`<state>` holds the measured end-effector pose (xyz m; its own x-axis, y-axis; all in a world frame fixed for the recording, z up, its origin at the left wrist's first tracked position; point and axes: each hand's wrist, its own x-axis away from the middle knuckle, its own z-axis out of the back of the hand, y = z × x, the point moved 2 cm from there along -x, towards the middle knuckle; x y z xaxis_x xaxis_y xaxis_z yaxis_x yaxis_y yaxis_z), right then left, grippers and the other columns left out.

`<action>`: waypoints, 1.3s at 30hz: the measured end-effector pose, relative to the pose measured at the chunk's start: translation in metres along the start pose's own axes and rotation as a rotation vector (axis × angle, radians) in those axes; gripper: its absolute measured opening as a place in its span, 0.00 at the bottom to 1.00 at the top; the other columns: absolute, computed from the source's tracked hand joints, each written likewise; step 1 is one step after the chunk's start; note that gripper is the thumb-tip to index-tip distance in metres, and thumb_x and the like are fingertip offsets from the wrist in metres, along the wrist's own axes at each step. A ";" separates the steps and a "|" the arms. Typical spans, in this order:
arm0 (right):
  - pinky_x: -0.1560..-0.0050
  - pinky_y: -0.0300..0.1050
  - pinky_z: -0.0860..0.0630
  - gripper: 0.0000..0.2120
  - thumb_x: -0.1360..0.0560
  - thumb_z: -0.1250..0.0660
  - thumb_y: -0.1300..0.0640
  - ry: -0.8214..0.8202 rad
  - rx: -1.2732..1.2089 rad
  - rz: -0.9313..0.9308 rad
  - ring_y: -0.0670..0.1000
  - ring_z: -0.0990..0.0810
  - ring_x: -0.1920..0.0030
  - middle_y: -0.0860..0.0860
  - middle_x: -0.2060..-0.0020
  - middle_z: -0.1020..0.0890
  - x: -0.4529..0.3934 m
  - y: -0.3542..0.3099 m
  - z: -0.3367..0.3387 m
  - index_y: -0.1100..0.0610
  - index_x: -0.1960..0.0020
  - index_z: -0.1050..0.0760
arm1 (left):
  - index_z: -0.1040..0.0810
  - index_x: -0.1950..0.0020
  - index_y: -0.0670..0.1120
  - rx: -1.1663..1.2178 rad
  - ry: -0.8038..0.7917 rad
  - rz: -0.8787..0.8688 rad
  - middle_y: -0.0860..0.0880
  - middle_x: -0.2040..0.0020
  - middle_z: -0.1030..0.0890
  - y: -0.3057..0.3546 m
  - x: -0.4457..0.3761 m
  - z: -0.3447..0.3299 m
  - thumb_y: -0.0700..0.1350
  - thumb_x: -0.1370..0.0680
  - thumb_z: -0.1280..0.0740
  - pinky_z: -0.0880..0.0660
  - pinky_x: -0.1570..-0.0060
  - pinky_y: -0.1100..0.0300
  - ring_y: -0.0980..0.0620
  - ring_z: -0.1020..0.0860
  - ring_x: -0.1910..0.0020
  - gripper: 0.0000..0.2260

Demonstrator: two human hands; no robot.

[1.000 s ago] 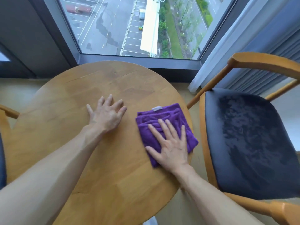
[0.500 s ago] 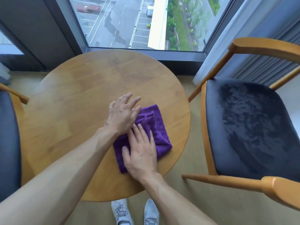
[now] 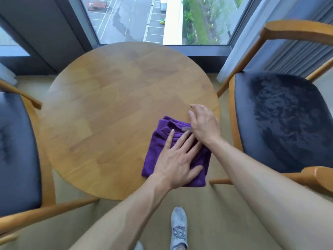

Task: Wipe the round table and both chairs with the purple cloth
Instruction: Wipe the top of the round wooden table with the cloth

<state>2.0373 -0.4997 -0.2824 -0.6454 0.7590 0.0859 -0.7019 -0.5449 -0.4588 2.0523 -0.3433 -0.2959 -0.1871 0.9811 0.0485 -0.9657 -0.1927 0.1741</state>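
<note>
The folded purple cloth (image 3: 162, 141) lies on the near right part of the round wooden table (image 3: 117, 105), its near corner hanging past the rim. My left hand (image 3: 176, 159) lies flat on the cloth with straight, spread fingers. My right hand (image 3: 203, 123) is over the cloth's far right corner near the table's right edge, its fingers relaxed and holding nothing. A wooden chair with a dark seat (image 3: 288, 123) stands to the right of the table. A second chair (image 3: 16, 150) stands to the left.
A large window (image 3: 153, 18) runs behind the table, and a pale curtain (image 3: 243, 33) hangs at its right. My grey shoe (image 3: 178, 228) is on the beige floor just below the table's near edge. The chairs' wooden arms reach toward me.
My left hand has moved onto the cloth and now presses it. My right hand has come off the cloth to its far right corner. The cloth has shifted toward the table's right edge.
</note>
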 end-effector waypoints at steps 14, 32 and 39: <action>0.22 0.54 0.58 0.22 0.17 0.48 0.49 0.021 0.100 -0.032 0.50 0.50 0.20 0.49 0.21 0.43 0.047 0.008 -0.036 0.43 0.23 0.39 | 0.37 0.21 0.51 0.068 0.127 0.918 0.44 0.20 0.39 -0.041 0.023 0.005 0.60 0.23 0.43 0.55 0.29 0.27 0.39 0.42 0.21 0.31; 0.21 0.56 0.53 0.27 0.20 0.44 0.43 0.155 0.201 -0.080 0.52 0.46 0.21 0.50 0.22 0.40 0.054 -0.003 -0.044 0.50 0.23 0.39 | 0.34 0.22 0.58 -0.106 0.053 0.411 0.48 0.22 0.33 -0.195 0.182 0.017 0.69 0.21 0.48 0.45 0.24 0.39 0.47 0.39 0.21 0.30; 0.21 0.55 0.53 0.26 0.19 0.45 0.45 0.141 0.205 -0.096 0.51 0.46 0.20 0.50 0.22 0.40 0.052 -0.004 -0.042 0.50 0.23 0.38 | 0.38 0.21 0.52 0.033 0.160 1.198 0.42 0.20 0.39 -0.198 0.050 0.025 0.67 0.23 0.50 0.52 0.26 0.32 0.37 0.43 0.22 0.34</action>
<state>2.0189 -0.4430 -0.3131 -0.5348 0.8449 -0.0102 -0.8134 -0.5180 -0.2649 2.2386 -0.2562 -0.3037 -0.9826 0.1699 0.0748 -0.1597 -0.9790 0.1268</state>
